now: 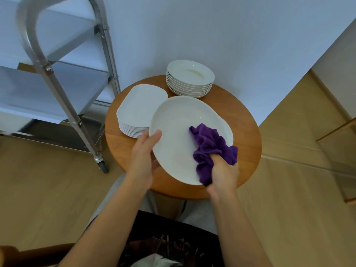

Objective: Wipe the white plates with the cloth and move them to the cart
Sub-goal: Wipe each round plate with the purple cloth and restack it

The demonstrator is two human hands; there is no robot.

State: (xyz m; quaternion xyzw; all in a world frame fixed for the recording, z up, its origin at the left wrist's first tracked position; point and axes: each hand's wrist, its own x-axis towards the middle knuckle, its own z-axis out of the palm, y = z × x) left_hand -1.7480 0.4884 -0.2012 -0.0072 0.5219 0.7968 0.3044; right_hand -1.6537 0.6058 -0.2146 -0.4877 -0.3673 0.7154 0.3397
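Over desk [248,132], left hand [143,157] gripping plate [179,132] rim, right hand [224,173] clutching cloth [209,149], wiping; one-sided hold risking slip.

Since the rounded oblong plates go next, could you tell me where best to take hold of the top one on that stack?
I would take the top plate of the oblong stack by its near long rim, coming from the person's side, thumb on top and fingers beneath. That rim overhangs the plates below, while the far side faces the cart and the held plate overlaps its right end.
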